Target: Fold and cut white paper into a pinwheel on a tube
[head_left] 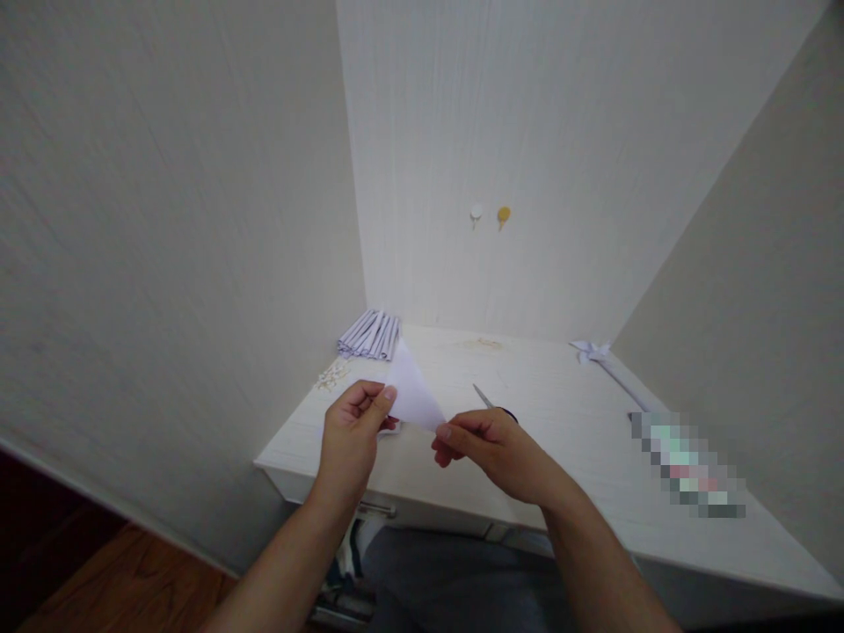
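A white sheet of paper (414, 391), folded to a triangle, is held up over the front part of the desk. My left hand (360, 420) pinches its left edge between thumb and fingers. At the lower right corner, the fingertips of my right hand (484, 444) are closed on the paper. Scissors (488, 400) lie on the desk just beyond my right hand, which hides part of their handles. Under my left hand, another bit of white paper (390, 429) shows.
A stack of rolled paper tubes (370, 336) lies at the back left, with small pale pieces (333, 374) in front. At right are a paper pinwheel shape (593, 352) on a paper tube (626, 384) and a blurred-out object (689, 466). Walls enclose the white desk (567, 492); two hooks (504, 214) hang behind.
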`<act>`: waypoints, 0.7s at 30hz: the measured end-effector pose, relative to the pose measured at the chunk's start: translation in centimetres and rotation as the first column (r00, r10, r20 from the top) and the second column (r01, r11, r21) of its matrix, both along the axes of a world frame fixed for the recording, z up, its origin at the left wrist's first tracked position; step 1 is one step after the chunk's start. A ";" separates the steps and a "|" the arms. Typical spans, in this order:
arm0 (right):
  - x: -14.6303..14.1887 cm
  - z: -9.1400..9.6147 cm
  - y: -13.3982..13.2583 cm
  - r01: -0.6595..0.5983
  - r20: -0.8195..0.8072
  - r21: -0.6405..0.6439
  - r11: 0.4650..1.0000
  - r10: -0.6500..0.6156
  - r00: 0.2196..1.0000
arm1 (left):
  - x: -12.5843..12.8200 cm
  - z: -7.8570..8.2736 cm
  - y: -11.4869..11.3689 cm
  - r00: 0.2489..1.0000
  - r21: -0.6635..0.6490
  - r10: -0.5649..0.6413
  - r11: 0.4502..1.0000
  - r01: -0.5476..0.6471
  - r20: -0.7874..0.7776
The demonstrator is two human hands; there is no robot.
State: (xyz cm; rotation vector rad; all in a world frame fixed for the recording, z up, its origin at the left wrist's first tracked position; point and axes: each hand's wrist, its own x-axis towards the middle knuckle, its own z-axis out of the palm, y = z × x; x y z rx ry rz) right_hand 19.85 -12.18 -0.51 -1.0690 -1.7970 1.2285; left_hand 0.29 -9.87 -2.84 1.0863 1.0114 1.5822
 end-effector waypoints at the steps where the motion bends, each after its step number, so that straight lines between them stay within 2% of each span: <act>1: 0.0 -0.1 0.1 0.011 -0.015 -0.005 1.000 -0.012 1.000 | 0.1 0.0 -0.2 1.000 -0.006 -0.025 1.000 0.025 -0.017; 5: -0.3 -0.5 0.8 0.181 -0.157 0.034 0.983 -0.174 0.972 | 0.4 0.0 -0.7 0.973 -0.028 -0.198 0.980 0.197 -0.117; 7: -0.3 -0.7 1.0 0.248 -0.174 0.064 0.967 -0.234 0.957 | 0.6 -0.1 -0.9 0.960 -0.031 -0.251 0.968 0.250 -0.125; 9: -0.3 -0.7 1.0 0.256 -0.167 0.062 0.965 -0.243 0.956 | 0.7 -0.2 -0.9 0.958 -0.031 -0.264 0.964 0.262 -0.116; 13: -0.4 -0.8 1.0 0.211 -0.241 -0.054 0.976 -0.218 0.946 | 0.8 -0.3 -1.0 0.941 -0.038 -0.318 0.948 0.316 -0.116; 18: -0.6 -1.1 1.3 0.311 -0.304 0.031 0.950 -0.288 0.908 | 1.0 -0.2 -1.4 0.904 -0.050 -0.397 0.918 0.394 -0.157; 21: -0.5 -1.1 1.4 0.269 -0.321 -0.022 0.963 -0.261 0.910 | 1.0 -0.3 -1.6 0.904 -0.048 -0.389 0.921 0.387 -0.175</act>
